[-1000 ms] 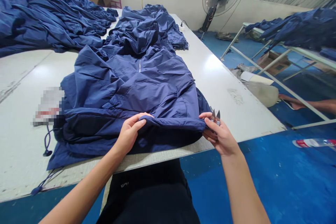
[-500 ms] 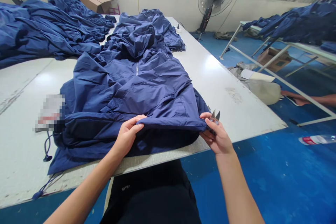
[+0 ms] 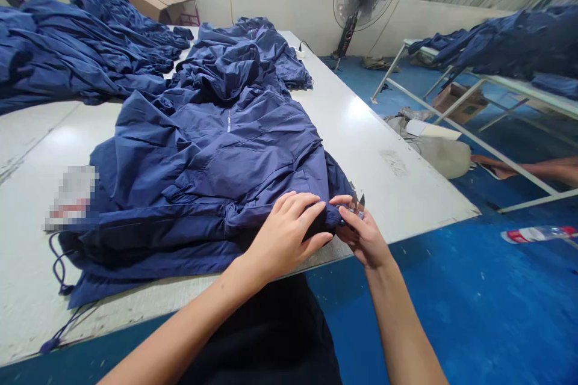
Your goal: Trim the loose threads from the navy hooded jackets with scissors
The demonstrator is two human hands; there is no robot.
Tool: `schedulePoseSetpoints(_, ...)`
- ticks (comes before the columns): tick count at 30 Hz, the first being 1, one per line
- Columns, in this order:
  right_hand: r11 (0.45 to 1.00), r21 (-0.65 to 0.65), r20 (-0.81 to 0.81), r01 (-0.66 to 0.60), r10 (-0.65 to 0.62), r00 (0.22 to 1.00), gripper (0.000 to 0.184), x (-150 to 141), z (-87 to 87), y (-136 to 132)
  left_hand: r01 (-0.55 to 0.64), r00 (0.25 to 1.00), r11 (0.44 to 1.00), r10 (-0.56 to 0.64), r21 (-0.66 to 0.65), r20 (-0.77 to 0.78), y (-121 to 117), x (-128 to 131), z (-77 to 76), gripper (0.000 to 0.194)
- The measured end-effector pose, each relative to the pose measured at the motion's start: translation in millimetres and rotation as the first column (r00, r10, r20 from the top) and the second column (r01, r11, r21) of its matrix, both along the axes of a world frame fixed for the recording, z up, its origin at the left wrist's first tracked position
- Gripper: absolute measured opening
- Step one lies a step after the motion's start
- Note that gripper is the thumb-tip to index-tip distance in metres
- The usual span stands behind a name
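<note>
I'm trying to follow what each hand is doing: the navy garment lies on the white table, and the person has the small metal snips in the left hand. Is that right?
Not quite: the small metal snips are in the right hand, not the left hand, as the head view shows. The navy garment does lie on the white table.

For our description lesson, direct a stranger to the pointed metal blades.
On the big white table, find the navy garment nearest the viewer. At its near right corner, the person's right hand pinches it. The metal blades poke up from that hand: two slim, pointed tips side by side, unlike the soft, crumpled garment.
</note>
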State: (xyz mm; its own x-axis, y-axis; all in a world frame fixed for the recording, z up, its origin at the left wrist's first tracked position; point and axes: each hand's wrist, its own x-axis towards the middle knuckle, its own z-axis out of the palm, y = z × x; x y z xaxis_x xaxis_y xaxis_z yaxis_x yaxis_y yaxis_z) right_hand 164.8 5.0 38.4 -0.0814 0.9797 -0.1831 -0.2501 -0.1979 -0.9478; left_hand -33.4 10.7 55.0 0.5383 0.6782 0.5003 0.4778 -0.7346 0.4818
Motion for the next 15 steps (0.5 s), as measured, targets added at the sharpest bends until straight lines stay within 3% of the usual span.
schedulePoseSetpoints(4, 1.000, 0.003, 0.006, -0.007, 0.006, 1.000, 0.030, -1, -1.0, 2, 0.018, 0.998, 0.996, -0.013, -0.090, 0.066, 12, 22, -19.9, 0.031)
schedulePoseSetpoints(11, 1.000, -0.018, 0.011, 0.004, -0.004, 1.000, 0.031, -2, -9.7, 3, 0.075, 0.993, 0.992, -0.064, -0.103, 0.099, 22, 16, -43.1, 0.030)
schedulePoseSetpoints(15, 0.999, -0.042, 0.045, 0.005, -0.003, 0.999, 0.033, -2, -13.7, 3, 0.179, 0.971, 0.952, -0.130, -0.249, 0.203, 30, 13, -54.9, 0.032)
